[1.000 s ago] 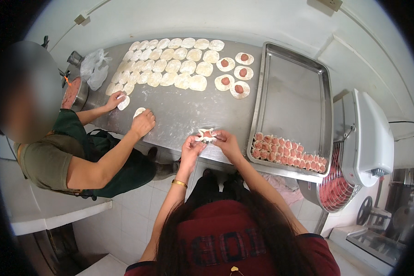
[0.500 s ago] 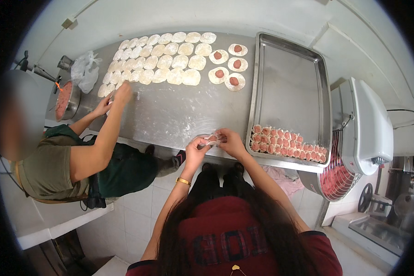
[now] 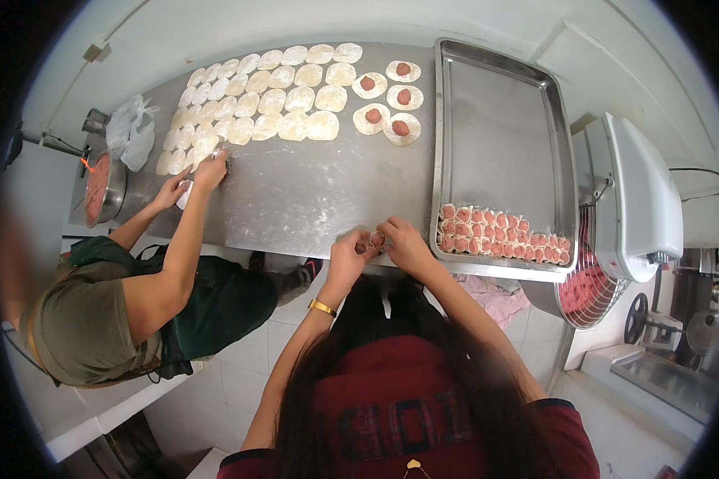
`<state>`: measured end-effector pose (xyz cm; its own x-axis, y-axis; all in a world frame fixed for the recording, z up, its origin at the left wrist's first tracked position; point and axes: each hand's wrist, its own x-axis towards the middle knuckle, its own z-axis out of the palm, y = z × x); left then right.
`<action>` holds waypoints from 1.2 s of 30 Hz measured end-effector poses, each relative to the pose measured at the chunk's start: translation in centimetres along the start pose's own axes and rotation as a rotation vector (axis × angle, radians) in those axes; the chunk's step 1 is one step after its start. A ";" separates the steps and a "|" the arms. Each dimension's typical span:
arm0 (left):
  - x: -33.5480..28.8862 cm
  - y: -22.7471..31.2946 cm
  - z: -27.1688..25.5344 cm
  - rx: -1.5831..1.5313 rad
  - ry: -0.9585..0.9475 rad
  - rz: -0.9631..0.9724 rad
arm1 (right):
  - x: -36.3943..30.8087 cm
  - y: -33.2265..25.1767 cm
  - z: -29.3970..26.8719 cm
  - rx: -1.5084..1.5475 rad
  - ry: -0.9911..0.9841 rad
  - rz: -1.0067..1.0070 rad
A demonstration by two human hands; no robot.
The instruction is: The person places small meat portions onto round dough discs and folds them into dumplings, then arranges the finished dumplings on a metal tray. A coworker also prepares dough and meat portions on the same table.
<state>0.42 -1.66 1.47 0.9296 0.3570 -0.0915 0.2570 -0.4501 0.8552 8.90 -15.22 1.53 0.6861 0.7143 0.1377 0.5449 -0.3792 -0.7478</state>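
Observation:
Over the near edge of the steel table, my left hand [image 3: 348,257] and my right hand [image 3: 407,246] meet around one open-topped meat dumpling [image 3: 376,239]. Fingers of both hands press its wrapper from either side, and its pink filling shows at the top. To the right, a deep metal tray [image 3: 440,144] holds rows of similar dumplings [image 3: 487,232] along its near end. Beyond my hands lie several round wrappers topped with meat balls [image 3: 402,128]. Further left, plain floured wrappers [image 3: 299,99] are laid out in rows.
At the left a co-worker [image 3: 96,311] reaches over the table, holding something white near the wrappers. A bowl of pink meat filling [image 3: 97,188] and a plastic bag [image 3: 132,132] stand beyond those arms. A white mixer [image 3: 635,199] with a wire guard is right of the tray.
My hands have drawn closer together, and the wrapper is now gathered into a compact dumpling. The co-worker's hands have shifted slightly. The whole view has tilted a little.

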 end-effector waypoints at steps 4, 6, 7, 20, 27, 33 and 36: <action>0.5 0.3 -0.2 0.061 -0.035 -0.023 | 0.9 0.1 0.4 0.046 -0.059 0.010; 0.6 0.3 -0.6 0.055 -0.077 -0.004 | 0.9 0.1 0.4 0.065 0.027 -0.004; 0.7 0.3 -0.8 0.031 -0.097 0.002 | 0.7 0.0 0.3 0.077 0.073 -0.014; 0.6 -0.6 -0.7 0.080 -0.032 0.108 | -0.1 -0.3 -0.3 0.118 0.076 0.029; 0.6 -0.4 -0.8 0.097 -0.055 0.120 | -0.1 0.0 0.9 0.011 0.001 0.002; 0.1 0.2 -0.5 -0.024 -0.040 0.043 | -0.1 0.0 0.7 0.114 -0.022 0.033; 0.1 0.2 -0.6 0.069 -0.070 0.052 | -0.2 -0.3 0.5 0.126 0.005 0.035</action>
<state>0.39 -1.17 1.94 0.9577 0.2749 -0.0856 0.2235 -0.5224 0.8229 8.37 -14.96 1.46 0.7060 0.6992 0.1129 0.4561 -0.3269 -0.8277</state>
